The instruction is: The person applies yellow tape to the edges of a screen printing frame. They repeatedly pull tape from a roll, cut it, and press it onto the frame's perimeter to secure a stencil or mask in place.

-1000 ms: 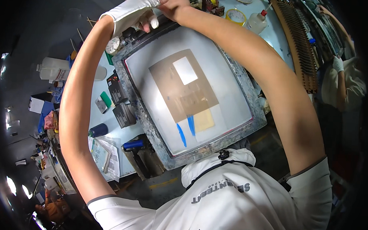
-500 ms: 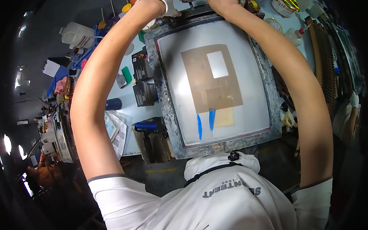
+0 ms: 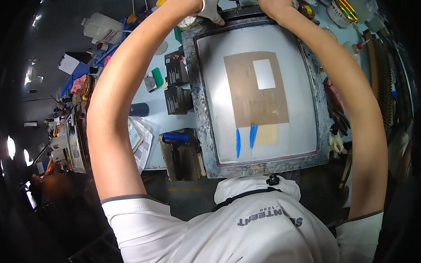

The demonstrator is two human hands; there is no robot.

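A pale blue tabletop (image 3: 161,119) stretched below the hands. Between the forearms lay the stained grey rectangular frame (image 3: 265,168) with whitish mesh, showing a brown rectangular panel (image 3: 247,82). The white-gloved left hand (image 3: 208,8) was by its far-left corner, the bare right hand (image 3: 275,5) near its far edge; I cannot tell either grip.

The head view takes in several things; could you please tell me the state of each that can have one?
Left hand: white-gloved, one fingertip bare, at the frame
Right hand: ungloved, partly cut off by the top edge
Frame: stained, holding a pale screen
Brown panel: within the screen, bearing a white rectangle
Two blue strips: slightly apart
Blue roller: lying unheld
Red-capped bottle: cap on
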